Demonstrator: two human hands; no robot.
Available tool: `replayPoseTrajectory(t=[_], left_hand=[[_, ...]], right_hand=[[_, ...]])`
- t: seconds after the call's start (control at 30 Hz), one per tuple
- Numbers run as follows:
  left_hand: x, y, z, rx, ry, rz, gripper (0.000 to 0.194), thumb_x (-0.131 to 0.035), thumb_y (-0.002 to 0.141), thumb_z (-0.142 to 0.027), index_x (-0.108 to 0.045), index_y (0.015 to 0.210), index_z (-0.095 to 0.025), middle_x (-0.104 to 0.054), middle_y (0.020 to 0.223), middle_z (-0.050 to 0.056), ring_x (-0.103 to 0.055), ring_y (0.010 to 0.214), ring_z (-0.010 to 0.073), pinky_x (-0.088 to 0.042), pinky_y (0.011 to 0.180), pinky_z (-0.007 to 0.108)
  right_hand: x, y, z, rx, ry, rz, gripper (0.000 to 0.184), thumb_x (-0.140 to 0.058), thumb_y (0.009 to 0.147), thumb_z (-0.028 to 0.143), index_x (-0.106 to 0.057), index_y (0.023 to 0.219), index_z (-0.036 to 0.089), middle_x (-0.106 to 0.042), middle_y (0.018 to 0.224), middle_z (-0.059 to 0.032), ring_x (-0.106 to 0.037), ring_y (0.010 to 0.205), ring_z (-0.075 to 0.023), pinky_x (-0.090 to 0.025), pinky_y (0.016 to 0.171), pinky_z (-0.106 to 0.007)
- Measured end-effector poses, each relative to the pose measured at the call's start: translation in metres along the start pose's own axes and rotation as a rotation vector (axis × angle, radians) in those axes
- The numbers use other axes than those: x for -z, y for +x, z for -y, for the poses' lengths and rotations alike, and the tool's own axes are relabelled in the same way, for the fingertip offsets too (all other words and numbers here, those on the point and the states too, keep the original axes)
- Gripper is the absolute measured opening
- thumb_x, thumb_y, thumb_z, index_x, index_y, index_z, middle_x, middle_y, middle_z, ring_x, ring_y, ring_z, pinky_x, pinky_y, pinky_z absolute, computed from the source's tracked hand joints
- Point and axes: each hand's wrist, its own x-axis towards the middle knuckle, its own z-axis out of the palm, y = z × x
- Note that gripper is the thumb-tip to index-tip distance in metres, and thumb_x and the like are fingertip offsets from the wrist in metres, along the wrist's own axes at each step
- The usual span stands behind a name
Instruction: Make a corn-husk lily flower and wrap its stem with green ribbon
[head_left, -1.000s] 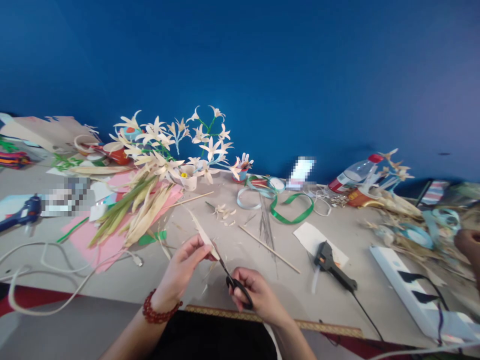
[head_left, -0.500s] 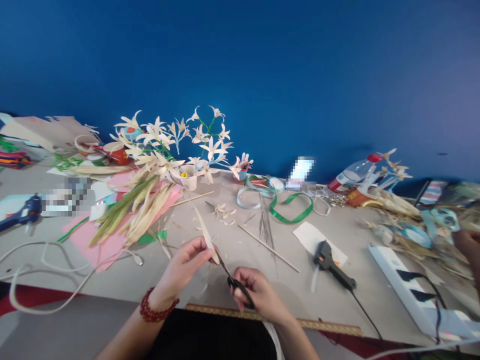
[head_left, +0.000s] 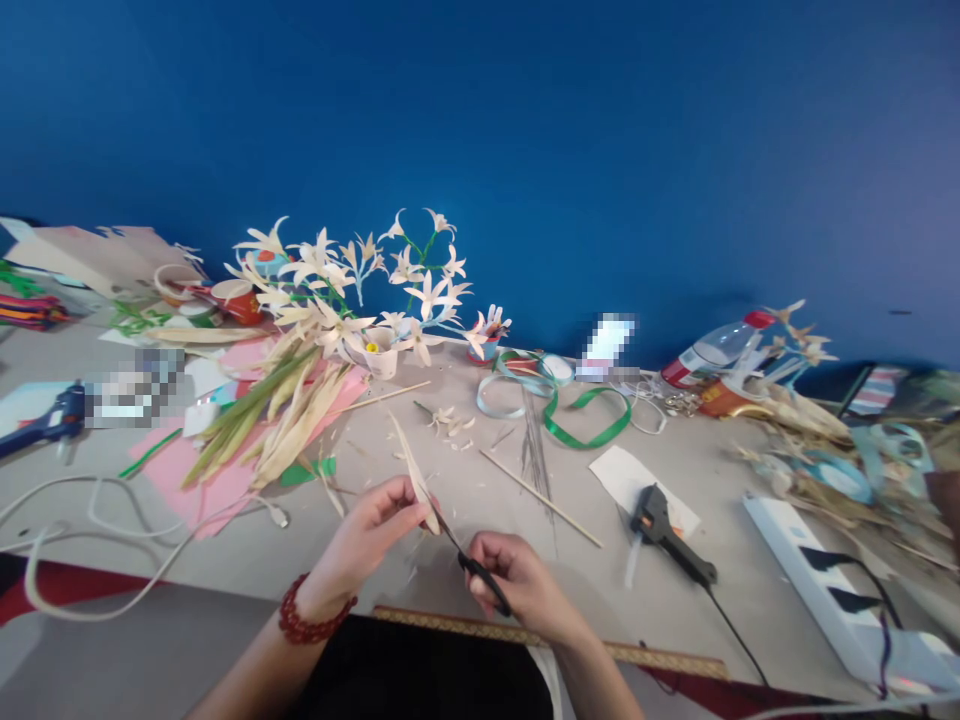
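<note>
Evidently, a pale, pointed strip of husk [head_left: 412, 465] is pinched near its lower end between the thumb and forefinger of the left hand [head_left: 381, 522]; how the remaining fingers are bent is partly hidden. The strip is held above the table [head_left: 592, 600], at the centre of the scene's lower half, its thin tip aimed toward 11 o'clock. Its lower end is met by the blades of the black scissors [head_left: 489, 584], though whether the blades are parted there cannot be told.

With that meeting point taken as the centre of a clock, the left hand is found at 9 o'clock and the right hand [head_left: 517, 580] between 4 and 5. The scissors' handles are gripped by the curled fingers and thumb of the right hand; which fingers are passed through the loops cannot be made out. A red beaded bracelet [head_left: 315, 612] is worn on the left wrist.

A small loose flower [head_left: 447, 420] is seen lying at 12 o'clock, and a cluster of pale flowers [head_left: 429, 296] is raised between 11 and 12. Longer husks [head_left: 296, 425] are spread on pink paper [head_left: 174, 487] at 10. A green ribbon [head_left: 592, 438] is looped at 2, and a black glue gun [head_left: 675, 545] is laid at 3.
</note>
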Motion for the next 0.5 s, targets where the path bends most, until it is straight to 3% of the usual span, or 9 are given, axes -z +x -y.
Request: replayPoseTrajectory(t=[0.5], left_hand=[[0.006, -0.004, -0.005, 0.019, 0.002, 0.042, 0.019, -0.061, 0.087, -0.035, -0.068, 0.084, -0.017, -0.072, 0.086, 0.007, -0.064, 0.082, 0.0198, -0.047, 0.08, 0.03]], right_hand=[[0.01, 0.004, 0.012, -0.041, -0.106, 0.059, 0.045, -0.08, 0.068, 0.048, -0.046, 0.065, 0.019, -0.052, 0.05, 0.0069, -0.041, 0.042, -0.0062, -0.027, 0.042, -0.018]])
